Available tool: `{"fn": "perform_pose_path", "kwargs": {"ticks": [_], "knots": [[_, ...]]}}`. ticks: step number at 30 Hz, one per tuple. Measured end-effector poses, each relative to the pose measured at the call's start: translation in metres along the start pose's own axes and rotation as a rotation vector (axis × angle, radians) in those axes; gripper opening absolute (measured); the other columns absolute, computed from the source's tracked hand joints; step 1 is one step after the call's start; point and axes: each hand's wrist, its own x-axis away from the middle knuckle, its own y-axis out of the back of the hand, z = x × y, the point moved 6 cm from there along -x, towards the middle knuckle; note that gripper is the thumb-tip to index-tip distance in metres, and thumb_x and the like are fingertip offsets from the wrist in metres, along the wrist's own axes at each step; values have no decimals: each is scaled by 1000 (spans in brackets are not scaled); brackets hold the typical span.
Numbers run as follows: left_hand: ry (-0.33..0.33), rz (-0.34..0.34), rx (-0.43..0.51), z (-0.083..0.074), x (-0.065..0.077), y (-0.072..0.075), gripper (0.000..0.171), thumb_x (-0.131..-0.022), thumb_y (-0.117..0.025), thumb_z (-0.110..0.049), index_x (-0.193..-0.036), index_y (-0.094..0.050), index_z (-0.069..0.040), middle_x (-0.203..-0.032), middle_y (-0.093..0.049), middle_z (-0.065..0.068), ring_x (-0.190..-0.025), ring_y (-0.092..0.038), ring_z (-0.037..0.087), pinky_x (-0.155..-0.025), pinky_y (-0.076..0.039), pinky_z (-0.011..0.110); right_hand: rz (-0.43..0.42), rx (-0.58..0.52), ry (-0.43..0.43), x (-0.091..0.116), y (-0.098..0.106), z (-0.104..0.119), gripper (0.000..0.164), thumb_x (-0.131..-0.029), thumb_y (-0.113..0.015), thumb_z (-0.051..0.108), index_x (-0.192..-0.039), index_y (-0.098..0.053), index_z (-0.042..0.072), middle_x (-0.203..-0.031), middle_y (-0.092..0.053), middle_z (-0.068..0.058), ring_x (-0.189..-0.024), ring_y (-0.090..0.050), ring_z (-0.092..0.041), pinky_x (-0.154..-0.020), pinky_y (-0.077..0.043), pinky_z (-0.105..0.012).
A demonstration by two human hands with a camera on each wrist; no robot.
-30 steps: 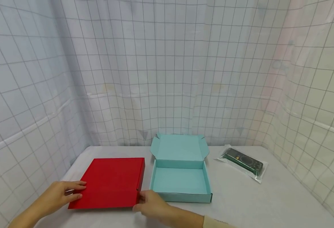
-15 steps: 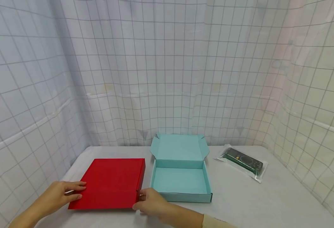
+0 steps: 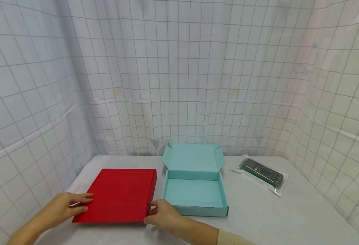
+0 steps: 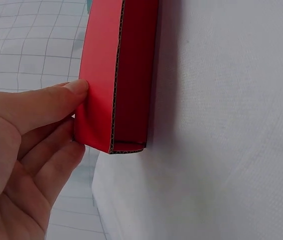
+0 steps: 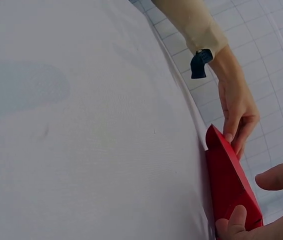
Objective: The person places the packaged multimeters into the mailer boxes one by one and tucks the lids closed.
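A flat red cardboard box lies on the left of the white-covered table, lid down over it. My left hand holds its front left corner. In the left wrist view the left thumb lies on the red card and the other fingers sit behind its edge; the raw corrugated edge faces the table. Around the front right corner my right hand curls its fingers against the side wall. The right wrist view shows two right fingertips at the front of the box, another digit standing apart from it.
Right of the red box stands a light teal box with its lid raised toward the back. A dark multimeter in a clear plastic sleeve lies at the right rear. White grid-patterned curtains enclose the table.
The right hand's fingers have shifted slightly up and back along the red box's right side. The left hand stays at its corner, and the box has hardly moved.
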Motion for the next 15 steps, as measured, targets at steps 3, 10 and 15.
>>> {"fn": "perform_pose_path", "kwargs": {"ticks": [3,10,15], "knots": [[-1,3,3,0,1,0,33,-89,-83,-19,-117,-78,-2,-120,-73,5,-107,-51,-16,-78,-56,17,3,-2,-9,-1,1,-1,50,-88,-79,2,-135,-61,-1,-97,-64,-5,-90,-61,-23,-81,-59,-41],[-9,1,-12,-1,-1,2,30,-89,-82,-19,-115,-79,-4,-121,-73,-4,-108,-52,-14,-79,-56,19,1,15,-7,-1,2,0,51,-88,-79,2,-136,-61,0,-94,-65,-5,-89,-61,-22,-80,-57,-38],[17,25,13,0,-1,2,30,-90,-82,-20,-115,-79,-3,-122,-73,-2,-107,-51,-15,-79,-57,20,1,22,-9,-1,2,2,51,-88,-79,3,-136,-61,1,-94,-65,-5,-87,-62,-22,-79,-58,-38]]}}
